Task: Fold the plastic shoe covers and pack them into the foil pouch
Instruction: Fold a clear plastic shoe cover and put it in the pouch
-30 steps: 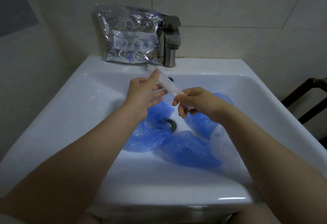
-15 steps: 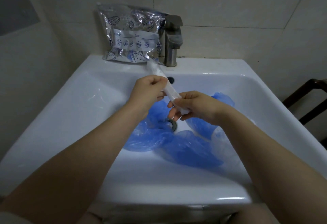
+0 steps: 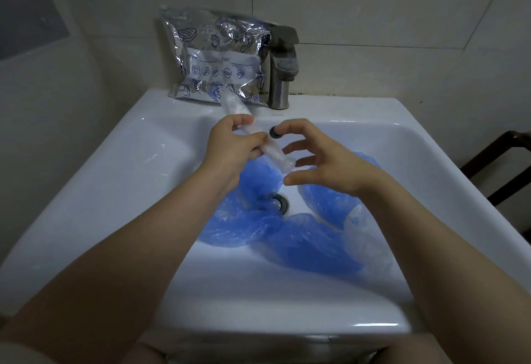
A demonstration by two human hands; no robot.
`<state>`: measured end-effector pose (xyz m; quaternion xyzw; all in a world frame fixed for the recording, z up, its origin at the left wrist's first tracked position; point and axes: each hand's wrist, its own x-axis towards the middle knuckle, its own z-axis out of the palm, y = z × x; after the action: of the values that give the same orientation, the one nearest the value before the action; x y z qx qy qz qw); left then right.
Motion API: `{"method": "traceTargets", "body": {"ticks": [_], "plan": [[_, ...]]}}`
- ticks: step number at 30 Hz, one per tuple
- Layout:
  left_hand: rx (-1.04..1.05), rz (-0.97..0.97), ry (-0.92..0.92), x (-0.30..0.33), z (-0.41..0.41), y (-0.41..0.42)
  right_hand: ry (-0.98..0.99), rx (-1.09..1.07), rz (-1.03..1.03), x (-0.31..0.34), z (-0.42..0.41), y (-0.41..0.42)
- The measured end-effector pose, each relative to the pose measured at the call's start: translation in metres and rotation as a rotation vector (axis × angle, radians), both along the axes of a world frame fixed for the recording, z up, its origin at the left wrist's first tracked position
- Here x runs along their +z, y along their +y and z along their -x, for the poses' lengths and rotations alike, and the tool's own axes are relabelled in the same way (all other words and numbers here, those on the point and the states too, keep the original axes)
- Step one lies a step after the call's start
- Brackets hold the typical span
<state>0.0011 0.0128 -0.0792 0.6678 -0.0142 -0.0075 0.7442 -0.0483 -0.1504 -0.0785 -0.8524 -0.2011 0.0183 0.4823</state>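
Observation:
My left hand (image 3: 232, 145) grips a clear shoe cover (image 3: 275, 152) folded into a narrow strip that slants over the sink, its far end near the foil pouch (image 3: 218, 56). The silver pouch leans against the wall on the sink's back ledge. My right hand (image 3: 321, 159) hovers beside the strip's near end with fingers spread and loosely curved, holding nothing. Several blue shoe covers (image 3: 301, 237) and a clear one (image 3: 365, 237) lie crumpled in the basin below my hands.
A white sink (image 3: 120, 180) fills the view, with a drain (image 3: 280, 203) at its middle and an overflow hole (image 3: 275, 132). A metal faucet (image 3: 283, 68) stands right of the pouch. Tiled wall behind. A dark wooden frame (image 3: 500, 157) stands at the right.
My right hand has let go of the strip's near end and opened. My left hand keeps its grip and has carried the strip up and back toward the pouch.

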Motion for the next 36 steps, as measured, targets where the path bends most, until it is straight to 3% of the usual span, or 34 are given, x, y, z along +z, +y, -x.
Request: {"method": "traceTargets", "body": {"ticks": [3, 7, 12, 17, 22, 31, 36], "plan": [[-0.027, 0.050, 0.041, 0.004, 0.001, 0.001, -0.141, 0.010, 0.189, 0.002, -0.002, 0.004], [-0.078, 0.150, 0.117, 0.007, 0.002, 0.000, -0.250, -0.009, 0.280, 0.002, -0.004, 0.006], [-0.108, 0.222, 0.214, 0.006, 0.000, 0.001, -0.323, -0.077, 0.184, -0.002, -0.005, 0.011], [-0.124, 0.052, 0.114, 0.003, 0.004, -0.001, -0.138, -0.114, -0.060, 0.004, -0.001, 0.015], [-0.200, -0.114, 0.007, 0.001, 0.014, -0.008, -0.109, -0.250, -0.175, 0.005, 0.000, 0.018], [-0.326, 0.112, 0.158, 0.009, 0.014, -0.005, -0.286, -0.331, 0.080, 0.000, -0.003, 0.019], [-0.473, 0.208, 0.274, 0.010, 0.009, 0.001, -0.408, -0.246, 0.199, 0.003, -0.003, 0.009]]}}
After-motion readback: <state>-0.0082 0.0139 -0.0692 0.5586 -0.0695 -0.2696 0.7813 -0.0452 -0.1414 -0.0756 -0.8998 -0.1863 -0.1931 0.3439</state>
